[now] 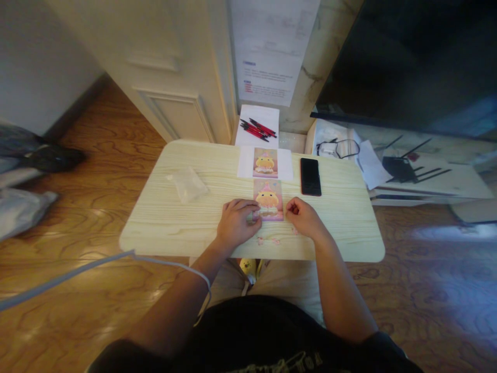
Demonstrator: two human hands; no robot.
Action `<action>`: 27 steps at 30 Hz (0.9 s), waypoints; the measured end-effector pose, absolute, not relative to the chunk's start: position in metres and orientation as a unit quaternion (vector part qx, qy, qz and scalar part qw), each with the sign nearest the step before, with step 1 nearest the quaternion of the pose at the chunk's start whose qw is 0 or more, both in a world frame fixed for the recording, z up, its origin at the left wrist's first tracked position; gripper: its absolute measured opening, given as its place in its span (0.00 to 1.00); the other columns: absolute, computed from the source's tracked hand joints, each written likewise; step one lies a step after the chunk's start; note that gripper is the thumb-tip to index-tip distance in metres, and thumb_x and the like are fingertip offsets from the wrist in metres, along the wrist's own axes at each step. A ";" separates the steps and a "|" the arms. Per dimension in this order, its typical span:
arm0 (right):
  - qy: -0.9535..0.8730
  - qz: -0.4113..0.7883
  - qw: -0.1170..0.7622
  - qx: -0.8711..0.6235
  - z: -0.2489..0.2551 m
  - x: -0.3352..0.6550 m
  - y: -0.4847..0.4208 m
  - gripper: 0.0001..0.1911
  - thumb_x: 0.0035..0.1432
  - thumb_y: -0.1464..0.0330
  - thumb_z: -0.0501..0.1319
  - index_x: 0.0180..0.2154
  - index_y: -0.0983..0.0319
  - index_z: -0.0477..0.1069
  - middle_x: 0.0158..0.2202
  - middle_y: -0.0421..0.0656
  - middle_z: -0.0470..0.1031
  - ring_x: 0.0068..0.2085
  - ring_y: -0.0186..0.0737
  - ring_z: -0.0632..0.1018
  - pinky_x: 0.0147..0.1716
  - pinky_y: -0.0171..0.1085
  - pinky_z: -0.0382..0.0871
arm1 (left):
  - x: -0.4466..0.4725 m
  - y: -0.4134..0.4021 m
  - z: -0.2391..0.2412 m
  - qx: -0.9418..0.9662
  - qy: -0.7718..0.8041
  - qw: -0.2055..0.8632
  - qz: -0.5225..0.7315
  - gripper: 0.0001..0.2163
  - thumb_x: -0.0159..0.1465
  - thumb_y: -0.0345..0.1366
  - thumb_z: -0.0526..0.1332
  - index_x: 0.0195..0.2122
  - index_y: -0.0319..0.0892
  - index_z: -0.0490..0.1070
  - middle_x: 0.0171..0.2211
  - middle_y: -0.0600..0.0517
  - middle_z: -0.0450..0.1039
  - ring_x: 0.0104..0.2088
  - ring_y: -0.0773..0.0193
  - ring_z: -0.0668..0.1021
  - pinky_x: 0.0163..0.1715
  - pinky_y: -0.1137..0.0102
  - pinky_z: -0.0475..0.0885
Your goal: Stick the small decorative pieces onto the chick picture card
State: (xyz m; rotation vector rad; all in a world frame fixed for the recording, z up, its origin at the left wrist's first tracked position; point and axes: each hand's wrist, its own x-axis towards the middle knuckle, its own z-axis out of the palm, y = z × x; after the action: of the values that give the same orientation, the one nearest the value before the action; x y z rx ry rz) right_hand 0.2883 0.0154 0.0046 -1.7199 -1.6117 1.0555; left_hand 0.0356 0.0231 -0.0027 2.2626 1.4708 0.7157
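A pink picture card (268, 207) with a yellow cartoon figure lies flat near the middle of the table. My left hand (237, 221) rests at its lower left edge, thumb and fingers apart and touching that side. Just right of the card, my right hand (305, 217) is closed, its fingertips pinched together. Anything between them is too small to make out. Small pink pieces (260, 241) lie on the tabletop in front of the card, and another pink piece (295, 231) is below my right hand. Behind the card is a similar picture (265, 162) on white paper (285, 165).
A black phone (310, 176) lies right of the cards on the pale wooden table (155, 217). To the left is a clear plastic bag (188, 185). Red and black pens (258, 129) lie beyond the far edge. A grey cable (171, 262) crosses my left forearm.
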 end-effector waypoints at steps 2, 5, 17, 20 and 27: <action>-0.608 0.376 0.281 -0.640 0.006 0.285 0.015 0.02 0.59 0.67 0.61 0.34 0.58 0.71 0.27 0.35 0.72 0.28 0.35 0.71 0.29 0.33 0.63 | 0.035 0.023 -0.003 0.797 0.519 0.175 0.254 0.11 0.62 0.40 0.66 0.46 0.50 0.80 0.52 0.54 0.80 0.54 0.53 0.76 0.56 0.54 0.67; -0.635 0.329 0.297 -0.633 0.008 0.275 0.015 0.03 0.61 0.69 0.61 0.37 0.59 0.74 0.32 0.38 0.76 0.31 0.35 0.73 0.33 0.34 0.66 | 0.035 0.023 -0.004 0.795 0.521 0.178 0.256 0.11 0.62 0.40 0.66 0.45 0.51 0.81 0.52 0.54 0.81 0.54 0.53 0.77 0.56 0.54 0.67; -0.806 0.187 0.131 -0.545 0.029 0.226 0.026 0.11 0.64 0.70 0.65 0.47 0.56 0.82 0.43 0.46 0.75 0.49 0.46 0.76 0.51 0.42 0.70 | 0.035 0.025 -0.009 0.793 0.520 0.177 0.264 0.13 0.60 0.42 0.68 0.46 0.54 0.82 0.51 0.55 0.81 0.52 0.52 0.76 0.54 0.54 0.68; -0.810 0.189 0.108 -0.545 0.030 0.226 0.027 0.08 0.65 0.69 0.65 0.43 0.57 0.83 0.42 0.46 0.75 0.47 0.44 0.76 0.51 0.41 0.70 | 0.036 0.025 -0.008 0.789 0.523 0.178 0.270 0.12 0.60 0.42 0.68 0.45 0.53 0.83 0.51 0.56 0.81 0.52 0.53 0.76 0.54 0.54 0.68; -0.799 0.200 0.120 -0.554 0.029 0.223 0.026 0.11 0.65 0.72 0.64 0.47 0.59 0.81 0.46 0.46 0.75 0.49 0.43 0.76 0.52 0.39 0.69 | 0.036 0.025 -0.009 0.789 0.525 0.175 0.267 0.12 0.59 0.42 0.68 0.45 0.53 0.83 0.51 0.56 0.81 0.52 0.53 0.76 0.54 0.54 0.68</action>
State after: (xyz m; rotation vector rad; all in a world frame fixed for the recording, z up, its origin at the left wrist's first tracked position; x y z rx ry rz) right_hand 0.2231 0.0261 0.0295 -1.6179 -2.3368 0.5854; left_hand 0.0357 0.0246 -0.0091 2.2359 1.4869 0.7562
